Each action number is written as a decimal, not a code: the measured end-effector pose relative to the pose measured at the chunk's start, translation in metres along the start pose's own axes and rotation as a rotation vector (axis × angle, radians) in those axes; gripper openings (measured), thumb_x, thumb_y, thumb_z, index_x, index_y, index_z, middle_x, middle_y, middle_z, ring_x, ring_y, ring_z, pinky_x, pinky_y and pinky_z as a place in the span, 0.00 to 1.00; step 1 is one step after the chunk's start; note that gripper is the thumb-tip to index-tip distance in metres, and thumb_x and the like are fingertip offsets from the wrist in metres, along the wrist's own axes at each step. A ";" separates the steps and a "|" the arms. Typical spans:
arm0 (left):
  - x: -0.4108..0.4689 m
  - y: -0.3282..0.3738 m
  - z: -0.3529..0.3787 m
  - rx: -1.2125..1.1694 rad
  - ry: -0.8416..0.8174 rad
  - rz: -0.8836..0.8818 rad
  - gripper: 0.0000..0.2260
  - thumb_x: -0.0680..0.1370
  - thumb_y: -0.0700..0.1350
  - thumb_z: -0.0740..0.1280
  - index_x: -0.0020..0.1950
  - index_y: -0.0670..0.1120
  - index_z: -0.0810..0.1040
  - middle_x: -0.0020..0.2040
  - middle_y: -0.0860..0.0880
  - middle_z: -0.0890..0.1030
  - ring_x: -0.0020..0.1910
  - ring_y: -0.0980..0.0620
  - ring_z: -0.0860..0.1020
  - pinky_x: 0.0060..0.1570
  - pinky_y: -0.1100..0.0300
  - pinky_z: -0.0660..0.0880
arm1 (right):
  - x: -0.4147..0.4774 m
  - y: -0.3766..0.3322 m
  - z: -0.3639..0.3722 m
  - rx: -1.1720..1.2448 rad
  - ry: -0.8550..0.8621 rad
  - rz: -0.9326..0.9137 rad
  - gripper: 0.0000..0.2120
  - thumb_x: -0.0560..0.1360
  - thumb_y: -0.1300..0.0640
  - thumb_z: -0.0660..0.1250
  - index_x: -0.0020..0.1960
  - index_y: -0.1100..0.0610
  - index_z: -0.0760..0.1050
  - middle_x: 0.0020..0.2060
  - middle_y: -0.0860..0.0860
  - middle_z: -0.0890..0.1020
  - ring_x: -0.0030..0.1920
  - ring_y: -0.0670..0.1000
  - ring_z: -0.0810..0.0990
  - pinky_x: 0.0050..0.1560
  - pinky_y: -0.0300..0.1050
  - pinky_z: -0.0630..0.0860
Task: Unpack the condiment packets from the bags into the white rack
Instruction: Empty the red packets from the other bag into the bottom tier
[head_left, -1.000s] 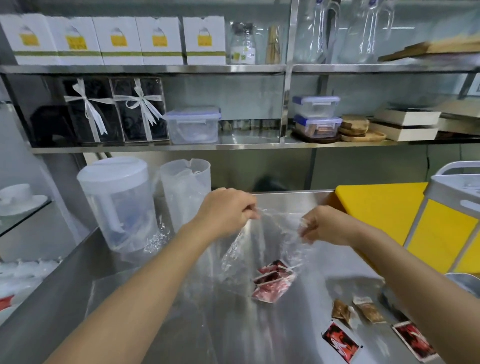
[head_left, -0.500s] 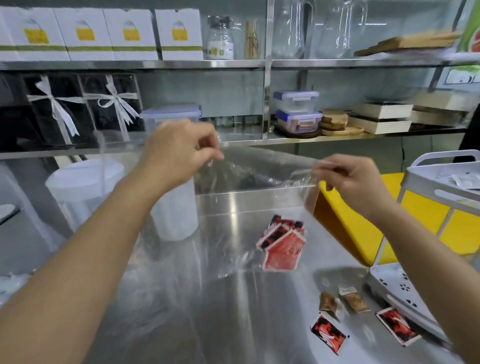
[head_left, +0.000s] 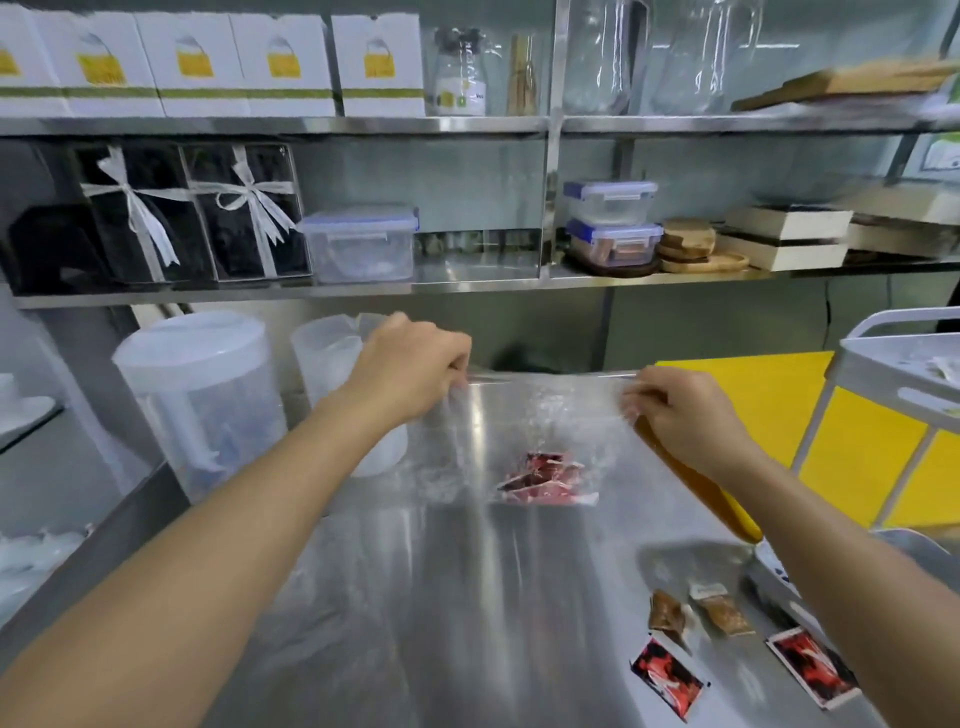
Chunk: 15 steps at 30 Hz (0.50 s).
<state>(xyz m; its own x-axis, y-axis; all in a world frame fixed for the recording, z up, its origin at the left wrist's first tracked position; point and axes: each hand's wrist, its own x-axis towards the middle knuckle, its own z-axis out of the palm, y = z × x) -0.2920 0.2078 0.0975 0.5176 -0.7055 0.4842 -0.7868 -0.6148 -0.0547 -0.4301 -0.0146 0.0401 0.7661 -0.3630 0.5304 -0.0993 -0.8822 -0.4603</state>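
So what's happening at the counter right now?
A person holds a clear plastic bag up over the steel counter, left hand and right hand each pinching a top corner. Red condiment packets sit in its bottom. Four loose packets lie on the counter near the white rack at right.

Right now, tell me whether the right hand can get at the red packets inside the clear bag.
Probably not yet. The right hand and left hand both pinch the clear bag's top edge, and the red packets sit at its bottom behind plastic.
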 end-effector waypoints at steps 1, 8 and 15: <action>0.000 -0.002 0.004 -0.021 0.066 -0.029 0.04 0.75 0.48 0.66 0.43 0.49 0.77 0.42 0.52 0.82 0.46 0.47 0.75 0.48 0.58 0.64 | 0.000 -0.002 -0.002 0.055 0.072 0.014 0.06 0.72 0.66 0.63 0.41 0.62 0.78 0.37 0.56 0.83 0.40 0.58 0.79 0.43 0.52 0.75; 0.003 0.000 -0.003 -0.095 0.031 0.005 0.06 0.76 0.48 0.65 0.44 0.48 0.77 0.37 0.54 0.77 0.39 0.50 0.71 0.44 0.57 0.60 | 0.008 -0.002 -0.010 0.271 -0.100 0.135 0.11 0.75 0.64 0.63 0.35 0.55 0.73 0.34 0.52 0.78 0.39 0.52 0.75 0.40 0.43 0.70; 0.011 0.010 -0.017 -0.281 0.043 0.018 0.05 0.77 0.48 0.64 0.42 0.50 0.77 0.35 0.53 0.78 0.40 0.49 0.73 0.42 0.57 0.65 | 0.000 0.001 -0.017 0.854 0.050 0.326 0.10 0.78 0.63 0.57 0.40 0.59 0.71 0.34 0.53 0.82 0.30 0.44 0.82 0.41 0.47 0.74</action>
<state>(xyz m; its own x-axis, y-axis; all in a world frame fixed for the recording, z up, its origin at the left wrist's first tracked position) -0.2999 0.2001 0.1174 0.4929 -0.6960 0.5221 -0.8610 -0.4766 0.1775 -0.4406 -0.0207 0.0518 0.7521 -0.5855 0.3025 0.2128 -0.2187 -0.9523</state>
